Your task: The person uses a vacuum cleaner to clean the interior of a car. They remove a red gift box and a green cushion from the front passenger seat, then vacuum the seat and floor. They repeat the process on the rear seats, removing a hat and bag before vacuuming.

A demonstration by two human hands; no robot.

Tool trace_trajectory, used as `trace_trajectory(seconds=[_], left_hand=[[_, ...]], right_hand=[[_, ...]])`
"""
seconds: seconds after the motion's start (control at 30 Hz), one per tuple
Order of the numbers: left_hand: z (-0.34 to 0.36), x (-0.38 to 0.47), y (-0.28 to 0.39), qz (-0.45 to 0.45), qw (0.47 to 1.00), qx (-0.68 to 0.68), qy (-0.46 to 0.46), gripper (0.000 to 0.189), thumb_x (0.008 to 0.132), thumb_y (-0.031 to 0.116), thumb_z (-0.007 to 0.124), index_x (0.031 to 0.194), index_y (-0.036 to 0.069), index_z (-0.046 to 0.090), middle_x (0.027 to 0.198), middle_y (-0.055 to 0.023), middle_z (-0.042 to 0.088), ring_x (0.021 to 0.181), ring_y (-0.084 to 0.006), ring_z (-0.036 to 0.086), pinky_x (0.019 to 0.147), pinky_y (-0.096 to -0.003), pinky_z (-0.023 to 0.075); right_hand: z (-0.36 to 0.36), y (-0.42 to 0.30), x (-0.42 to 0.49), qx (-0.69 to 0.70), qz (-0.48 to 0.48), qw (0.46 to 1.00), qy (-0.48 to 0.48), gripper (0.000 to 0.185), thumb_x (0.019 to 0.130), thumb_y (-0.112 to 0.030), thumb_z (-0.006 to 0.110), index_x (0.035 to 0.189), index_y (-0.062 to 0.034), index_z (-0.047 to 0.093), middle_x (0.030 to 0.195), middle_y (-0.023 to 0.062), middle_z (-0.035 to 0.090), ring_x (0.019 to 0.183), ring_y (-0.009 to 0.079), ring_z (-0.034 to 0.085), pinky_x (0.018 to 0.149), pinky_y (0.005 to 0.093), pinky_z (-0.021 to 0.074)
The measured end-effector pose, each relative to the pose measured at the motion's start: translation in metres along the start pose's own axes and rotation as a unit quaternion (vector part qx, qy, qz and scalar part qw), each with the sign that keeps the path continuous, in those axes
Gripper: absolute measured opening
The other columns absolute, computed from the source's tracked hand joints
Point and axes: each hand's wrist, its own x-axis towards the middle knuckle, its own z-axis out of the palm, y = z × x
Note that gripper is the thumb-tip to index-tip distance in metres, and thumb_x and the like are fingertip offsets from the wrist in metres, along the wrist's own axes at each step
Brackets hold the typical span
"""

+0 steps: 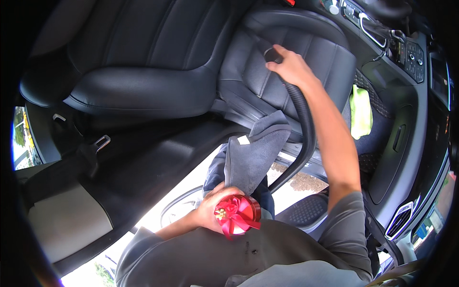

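My right hand (292,66) grips the end of a black corrugated vacuum hose (303,107) above the black leather front seat cushion (287,43). Its dark nozzle (263,45) points toward the seat's back corner, where the tip is hard to make out. Close to my body, my left hand (209,210) holds a round red gift box (255,208) topped by a red ribbon bow (235,211) with a small gold ornament. A grey microfibre cloth (251,161) with a white tag hangs out beyond the same hand.
The seat backrest (143,39) rises at the left. Past the cushion lie a yellow-green cloth (360,113) in the footwell and the centre console (380,32). A seat-belt tongue (103,142) hangs by the dark door pillar (154,154). A door speaker grille (304,211) is below the hose.
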Motion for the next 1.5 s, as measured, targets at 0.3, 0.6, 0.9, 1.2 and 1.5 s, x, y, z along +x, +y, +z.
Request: trace_trajectory(seconds=[0.3, 0.6, 0.9, 1.2, 1.5], left_hand=[[-0.009, -0.019, 0.011, -0.052, 0.998, -0.005, -0.039, 0.095, 0.049, 0.032, 0.096, 0.128, 0.0, 0.054, 0.113, -0.0121, 0.067, 0.097, -0.0254, 0.061, 0.083, -0.0352, 0.0462], [-0.01, -0.024, 0.007, -0.038, 0.998, -0.043, -0.022, 0.092, 0.049, 0.03, 0.097, 0.125, 0.0, 0.055, 0.111, -0.0129, 0.067, 0.094, -0.0271, 0.058, 0.08, -0.0365, 0.0479], [-0.008, -0.025, 0.007, -0.032, 0.998, -0.041, -0.033, 0.091, 0.049, 0.029, 0.097, 0.124, -0.001, 0.055, 0.111, -0.015, 0.066, 0.091, -0.0286, 0.059, 0.08, -0.0374, 0.0483], [-0.015, -0.023, 0.009, -0.021, 0.998, -0.059, -0.018, 0.091, 0.049, 0.026, 0.097, 0.125, -0.001, 0.055, 0.111, -0.0145, 0.065, 0.098, -0.0306, 0.061, 0.085, -0.0388, 0.0493], [-0.012, -0.013, 0.018, -0.065, 0.996, -0.063, -0.003, 0.091, 0.048, 0.03, 0.097, 0.124, 0.001, 0.056, 0.111, -0.0128, 0.066, 0.1, -0.0298, 0.06, 0.087, -0.0388, 0.0483]], right_hand=[[0.001, 0.05, -0.115, 0.027, -0.126, 0.984, -0.125, 0.072, 0.08, -0.031, 0.07, 0.141, 0.0015, 0.048, 0.105, 0.0295, 0.068, 0.093, 0.0403, 0.07, 0.088, 0.0422, 0.0532], [0.009, 0.038, -0.095, 0.17, 0.141, 0.95, -0.218, 0.066, 0.083, -0.028, 0.072, 0.138, 0.0026, 0.053, 0.092, 0.0111, 0.067, 0.071, 0.0162, 0.064, 0.061, 0.0326, 0.0524], [-0.027, 0.039, -0.115, 0.057, 0.109, 0.969, -0.213, 0.071, 0.078, -0.032, 0.072, 0.132, 0.0102, 0.054, 0.106, 0.0192, 0.07, 0.099, 0.0248, 0.067, 0.092, 0.0331, 0.0486], [-0.078, 0.089, -0.193, 0.007, 0.161, 0.967, -0.198, 0.065, 0.079, -0.023, 0.07, 0.136, 0.0025, 0.054, 0.098, 0.0156, 0.071, 0.093, 0.0217, 0.068, 0.091, 0.0318, 0.048], [0.052, 0.041, -0.081, 0.366, 0.12, 0.912, -0.138, 0.057, 0.085, -0.029, 0.071, 0.132, -0.0018, 0.053, 0.086, 0.0103, 0.061, 0.061, 0.0207, 0.064, 0.047, 0.0326, 0.0526]])
